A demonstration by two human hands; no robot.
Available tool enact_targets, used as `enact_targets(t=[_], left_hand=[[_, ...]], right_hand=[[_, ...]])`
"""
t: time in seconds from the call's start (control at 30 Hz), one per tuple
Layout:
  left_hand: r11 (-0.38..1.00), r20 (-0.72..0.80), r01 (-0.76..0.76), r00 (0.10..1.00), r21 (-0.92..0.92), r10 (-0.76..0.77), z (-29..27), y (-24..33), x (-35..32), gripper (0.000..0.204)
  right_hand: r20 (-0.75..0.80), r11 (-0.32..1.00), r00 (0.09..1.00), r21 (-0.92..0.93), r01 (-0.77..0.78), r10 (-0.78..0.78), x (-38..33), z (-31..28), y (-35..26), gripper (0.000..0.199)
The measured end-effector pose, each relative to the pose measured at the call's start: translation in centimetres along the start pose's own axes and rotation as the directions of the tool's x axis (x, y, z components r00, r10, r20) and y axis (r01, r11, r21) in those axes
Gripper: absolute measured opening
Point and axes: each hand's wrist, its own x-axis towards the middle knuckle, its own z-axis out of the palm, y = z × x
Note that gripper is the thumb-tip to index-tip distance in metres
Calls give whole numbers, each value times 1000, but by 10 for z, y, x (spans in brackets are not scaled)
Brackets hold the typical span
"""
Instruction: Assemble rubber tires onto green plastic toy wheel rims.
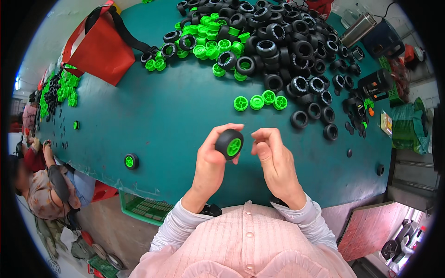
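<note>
My left hand (211,160) is closed round a toy wheel (230,144), a black tyre with a bright green hub inside it. The hub side of that wheel is turned towards my right hand (274,164). That hand is a short gap away, its fingers curled and the thumb near the fingertips; nothing shows between them. Beyond my hands several loose green hubs (257,102) stand in a cluster. Loose black tyres (299,119) lie to their right. Another wheel with a green hub (131,161) rests on the table to the left.
A large heap of tyres (303,48) and green hubs covers the far side of the green table (167,111). A red bag (103,48) stands at the far left. On the right are a black cup (374,84) and a steel flask (359,28). Another person (46,187) sits at the left.
</note>
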Motion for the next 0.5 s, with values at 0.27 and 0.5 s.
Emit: enact_targets(t=[0.27,0.5], left_hand=[[971,-23,224,974,-81,-226,2,1,-2,88],[972,-15,234,972,25,-234,1,-5,-5,88]], right_hand=[[190,714,905,-562,418,-380,1,1,-9,19],[217,612,860,-623,487,-462,4,-1,-15,15]])
